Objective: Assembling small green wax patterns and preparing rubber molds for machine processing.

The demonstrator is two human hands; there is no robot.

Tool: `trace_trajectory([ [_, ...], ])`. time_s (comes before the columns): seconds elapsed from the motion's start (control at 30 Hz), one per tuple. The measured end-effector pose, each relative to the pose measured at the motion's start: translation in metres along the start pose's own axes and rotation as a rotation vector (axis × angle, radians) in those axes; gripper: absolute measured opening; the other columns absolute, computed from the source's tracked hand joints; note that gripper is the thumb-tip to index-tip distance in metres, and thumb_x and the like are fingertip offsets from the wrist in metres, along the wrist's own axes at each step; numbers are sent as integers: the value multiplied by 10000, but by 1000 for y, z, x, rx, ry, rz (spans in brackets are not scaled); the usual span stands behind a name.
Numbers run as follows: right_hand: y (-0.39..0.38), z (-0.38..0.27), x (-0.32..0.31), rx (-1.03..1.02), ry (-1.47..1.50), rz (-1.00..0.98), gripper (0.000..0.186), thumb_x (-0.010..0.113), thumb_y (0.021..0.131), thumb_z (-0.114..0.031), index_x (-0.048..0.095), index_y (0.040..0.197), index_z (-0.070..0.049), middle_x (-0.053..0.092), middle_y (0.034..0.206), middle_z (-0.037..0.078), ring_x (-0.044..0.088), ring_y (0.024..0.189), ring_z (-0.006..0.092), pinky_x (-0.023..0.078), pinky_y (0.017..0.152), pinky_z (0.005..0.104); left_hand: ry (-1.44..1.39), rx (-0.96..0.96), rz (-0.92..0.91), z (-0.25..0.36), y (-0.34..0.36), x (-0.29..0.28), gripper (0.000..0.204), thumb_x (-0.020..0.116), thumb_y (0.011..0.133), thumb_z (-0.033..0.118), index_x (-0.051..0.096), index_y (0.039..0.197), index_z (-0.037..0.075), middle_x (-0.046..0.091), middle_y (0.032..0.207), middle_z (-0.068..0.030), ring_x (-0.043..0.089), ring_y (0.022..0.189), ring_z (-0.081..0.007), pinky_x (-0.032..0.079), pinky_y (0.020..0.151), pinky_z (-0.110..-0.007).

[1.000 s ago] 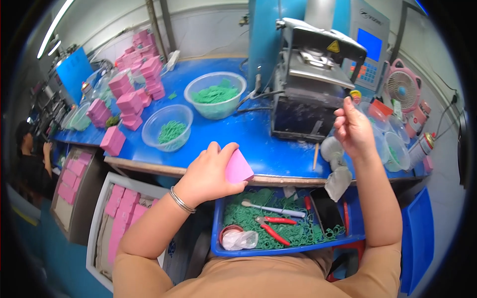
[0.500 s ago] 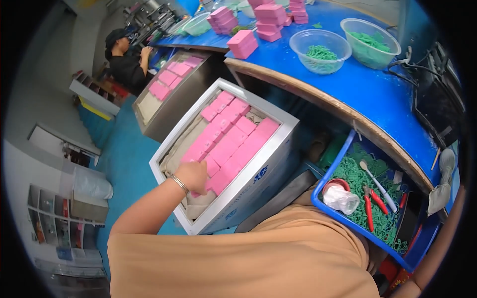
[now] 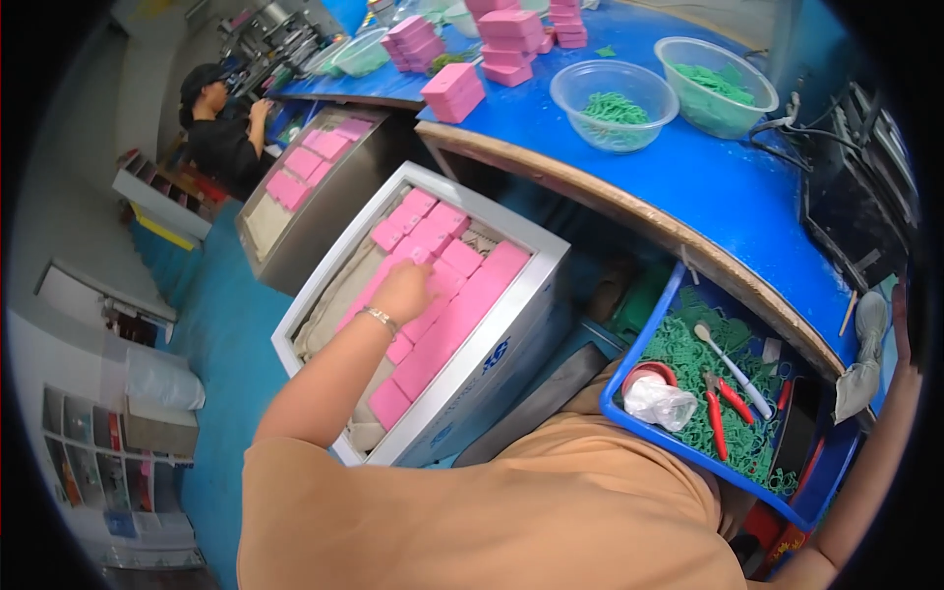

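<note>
My left hand (image 3: 401,292) reaches into a white-rimmed box (image 3: 295,317) in the middle. Its fingers are curled down at a pink block (image 3: 447,282) in the packed layer, and the fingertips are partly hidden. Rows of pink blocks (image 3: 460,317) fill most of the box top, with beige cloth (image 3: 329,295) along the left side. My right forearm (image 3: 870,482) runs up the right rim of the view. The right hand lies at the dark edge beside the blue table, and its fingers do not show.
On the blue table (image 3: 728,202) stand stacked pink blocks (image 3: 507,44) and clear bowls (image 3: 615,133) of green pieces. A blue tray (image 3: 639,433) holds green pieces, red-handled pliers (image 3: 716,418) and a brush (image 3: 733,369). Further off, a person (image 3: 218,133) works near a second box (image 3: 258,231) of pink blocks.
My left hand has moved up and away along the rows, from the near end of the box to its middle. The near-end blocks it covered now show. The view has shifted slightly.
</note>
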State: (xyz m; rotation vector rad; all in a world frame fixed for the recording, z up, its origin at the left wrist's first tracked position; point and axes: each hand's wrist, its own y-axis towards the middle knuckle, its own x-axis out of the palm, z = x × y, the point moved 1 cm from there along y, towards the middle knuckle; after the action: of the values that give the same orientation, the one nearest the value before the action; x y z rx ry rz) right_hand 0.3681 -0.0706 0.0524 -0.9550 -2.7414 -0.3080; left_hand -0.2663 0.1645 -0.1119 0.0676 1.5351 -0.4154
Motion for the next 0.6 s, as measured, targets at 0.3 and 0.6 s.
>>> trace_trajectory([
  [0.3, -82, 13, 29, -18, -158, 52, 304, 405, 949, -317, 493, 782, -80, 482, 530, -17, 402, 387, 13, 311, 363, 133, -20, -193, 83, 30, 64, 7, 566, 747, 645, 354, 553, 1022, -21, 556, 1008, -212, 511, 982, -329, 416, 857, -379],
  [0.6, -159, 58, 119, 148, -116, -228, 223, 552, 798, 7, 361, 898, -49, 485, 831, 91, 547, 495, 111, 454, 397, 219, -1244, 330, 445, 153, -19, -39, 277, 627, 740, -4, 500, 986, 16, 529, 846, -59, 542, 761, -127, 447, 679, -242],
])
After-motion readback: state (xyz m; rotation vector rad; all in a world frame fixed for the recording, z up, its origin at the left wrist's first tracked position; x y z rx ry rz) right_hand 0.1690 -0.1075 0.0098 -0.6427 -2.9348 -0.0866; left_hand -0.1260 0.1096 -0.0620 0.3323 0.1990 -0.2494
